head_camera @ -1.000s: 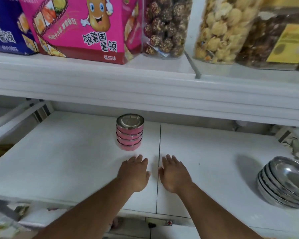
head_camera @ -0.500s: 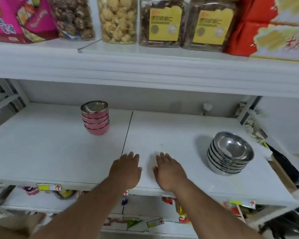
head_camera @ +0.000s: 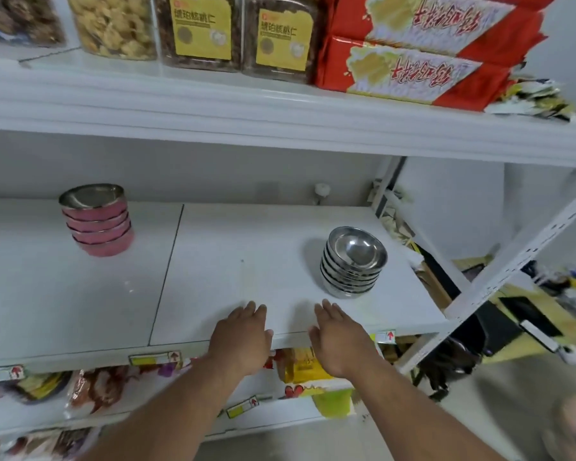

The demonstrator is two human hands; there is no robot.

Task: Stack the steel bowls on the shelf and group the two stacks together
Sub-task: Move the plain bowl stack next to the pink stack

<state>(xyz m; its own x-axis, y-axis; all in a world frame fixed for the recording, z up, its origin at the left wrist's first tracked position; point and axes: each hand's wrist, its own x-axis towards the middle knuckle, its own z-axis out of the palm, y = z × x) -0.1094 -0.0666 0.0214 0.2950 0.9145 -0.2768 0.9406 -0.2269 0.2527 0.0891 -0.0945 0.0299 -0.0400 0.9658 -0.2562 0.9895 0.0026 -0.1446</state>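
Note:
A stack of several plain steel bowls [head_camera: 353,262] stands on the right half of the white shelf [head_camera: 233,277], close to its right end. A second stack of steel bowls with pink outsides [head_camera: 97,221] stands far to the left, near the back. My left hand [head_camera: 241,337] and my right hand [head_camera: 340,341] lie flat, palms down, over the shelf's front edge, side by side. Both hold nothing, fingers slightly apart. The right hand is just in front of the plain steel stack, not touching it.
The shelf above carries jars of snacks [head_camera: 113,24], labelled boxes [head_camera: 200,31] and red packets [head_camera: 409,61]. A white upright post [head_camera: 499,261] runs diagonally at the shelf's right end. Snack packets [head_camera: 97,387] fill the shelf below.
The view has swung to the right, so the plain steel stack now sits near the middle right. Both hands have slid back to the shelf's front edge, still flat and holding nothing.

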